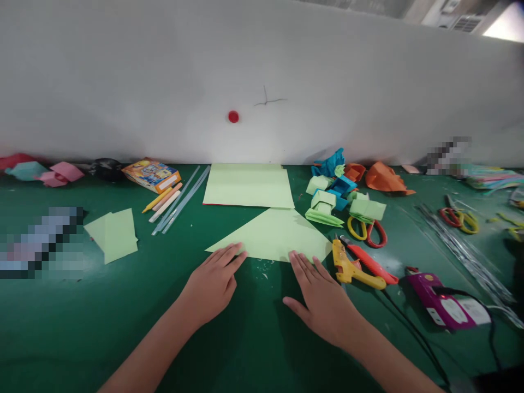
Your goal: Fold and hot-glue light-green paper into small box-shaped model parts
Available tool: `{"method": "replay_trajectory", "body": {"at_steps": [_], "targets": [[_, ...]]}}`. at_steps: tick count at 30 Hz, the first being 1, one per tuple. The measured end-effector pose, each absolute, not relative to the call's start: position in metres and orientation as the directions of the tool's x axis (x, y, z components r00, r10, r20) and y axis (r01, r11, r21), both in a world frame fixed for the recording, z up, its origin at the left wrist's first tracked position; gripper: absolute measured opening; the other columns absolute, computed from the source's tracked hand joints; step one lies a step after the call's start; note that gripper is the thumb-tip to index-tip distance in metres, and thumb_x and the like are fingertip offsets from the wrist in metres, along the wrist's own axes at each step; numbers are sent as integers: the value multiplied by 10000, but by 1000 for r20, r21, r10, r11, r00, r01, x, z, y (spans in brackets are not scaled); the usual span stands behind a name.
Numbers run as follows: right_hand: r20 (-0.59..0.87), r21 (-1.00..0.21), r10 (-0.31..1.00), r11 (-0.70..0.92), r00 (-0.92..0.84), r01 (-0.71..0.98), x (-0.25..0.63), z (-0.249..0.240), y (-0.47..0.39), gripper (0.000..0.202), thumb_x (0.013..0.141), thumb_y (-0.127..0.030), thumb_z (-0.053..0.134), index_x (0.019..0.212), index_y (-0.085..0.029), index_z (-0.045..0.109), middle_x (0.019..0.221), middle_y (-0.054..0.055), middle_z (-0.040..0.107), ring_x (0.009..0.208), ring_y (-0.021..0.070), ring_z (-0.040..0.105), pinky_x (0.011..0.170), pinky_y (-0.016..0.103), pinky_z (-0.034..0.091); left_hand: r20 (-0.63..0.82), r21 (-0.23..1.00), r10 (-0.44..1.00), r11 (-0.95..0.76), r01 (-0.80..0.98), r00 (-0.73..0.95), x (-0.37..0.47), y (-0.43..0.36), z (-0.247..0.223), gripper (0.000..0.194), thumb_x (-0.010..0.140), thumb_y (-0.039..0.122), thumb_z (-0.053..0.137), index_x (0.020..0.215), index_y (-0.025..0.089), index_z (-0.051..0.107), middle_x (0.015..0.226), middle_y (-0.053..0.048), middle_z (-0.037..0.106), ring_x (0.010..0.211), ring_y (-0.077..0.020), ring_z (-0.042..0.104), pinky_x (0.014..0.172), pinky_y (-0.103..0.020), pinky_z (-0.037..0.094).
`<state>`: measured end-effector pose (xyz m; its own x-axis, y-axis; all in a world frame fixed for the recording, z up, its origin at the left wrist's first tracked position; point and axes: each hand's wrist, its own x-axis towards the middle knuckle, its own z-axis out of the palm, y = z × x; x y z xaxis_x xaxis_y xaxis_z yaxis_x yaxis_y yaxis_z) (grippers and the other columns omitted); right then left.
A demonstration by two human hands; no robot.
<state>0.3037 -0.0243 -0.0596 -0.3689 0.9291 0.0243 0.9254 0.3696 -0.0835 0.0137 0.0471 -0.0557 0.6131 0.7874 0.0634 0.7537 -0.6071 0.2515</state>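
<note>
A sheet of pale green paper [272, 234], folded to a triangle-like shape, lies flat on the green table [254, 338]. Its long edge faces me. The fingers of my left hand [215, 281] lie stretched out on the left part of that edge. On the right part, the fingers of my right hand [319, 295] press down flat, with the thumb spread away. Neither hand grips anything. Just behind the folded sheet is a stack of pale green paper [249, 185], touching or overlapping its far tip.
To the right lie a yellow glue gun [352, 267], a red cutter [372, 265], scissors [366, 229], folded paper pieces [325, 202] and a purple power box [446, 303]. On the left are green paper pieces [118, 234], markers [164, 199], glue sticks [182, 202] and a box [151, 173].
</note>
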Motion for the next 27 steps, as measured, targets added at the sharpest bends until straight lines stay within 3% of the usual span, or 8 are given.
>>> {"method": "replay_trajectory", "body": {"at_steps": [3,7,10,15,17,24,27], "targets": [[47,-66,941,337,-335,939,310,-64,-33,880,1051,-579,356,1641,-122,-112,1643,171,357,1511,329,371,1231,562,302,47,250,791,-601,759,610,13,47,-55,577,985,160,367,1549,252,447,1637,-17,411,1496,-259,412,1197,-477,438],[58,-44,957,288,-285,957,311,-68,-38,888,1049,-588,353,1640,-128,-125,1639,168,365,1512,336,367,1237,594,265,7,251,787,-598,761,616,12,47,-53,593,984,152,351,1567,241,417,1655,-10,373,1516,-243,380,1226,-469,400],[41,-58,964,265,-263,963,309,-68,-39,851,1051,-589,343,1654,-111,-19,1626,168,391,1505,327,382,1253,598,220,-12,269,793,-584,766,609,12,46,-53,596,986,153,348,1571,249,408,1664,0,357,1525,-240,362,1236,-463,385],[55,-61,979,198,-195,978,310,-64,-47,723,1057,-575,317,1607,-107,308,1591,174,443,1466,357,440,1256,665,-4,28,286,805,-574,767,592,12,44,-53,612,974,137,368,1564,288,418,1648,14,392,1508,-240,388,1231,-440,382],[62,-62,981,187,-183,980,311,-63,-50,703,1054,-567,321,1579,-101,373,1587,182,443,1462,365,444,1254,665,-25,54,276,797,-591,758,602,12,44,-52,611,969,131,373,1558,285,428,1636,1,414,1489,-243,415,1214,-441,398],[-3,-144,975,219,-222,965,309,-46,-48,638,1050,-516,394,1563,-137,419,1583,168,460,1467,366,436,1253,670,137,131,184,799,-602,777,587,13,35,-45,424,994,232,425,1354,286,641,1437,-59,624,1256,-293,598,973,-472,519],[37,-268,974,224,-222,937,318,-30,-49,479,1053,-435,414,1443,-215,585,1448,97,631,1339,317,590,1225,598,306,140,191,803,-596,780,580,11,22,-43,322,994,273,445,1162,266,719,1223,-71,710,1073,-276,657,870,-445,537]]}}
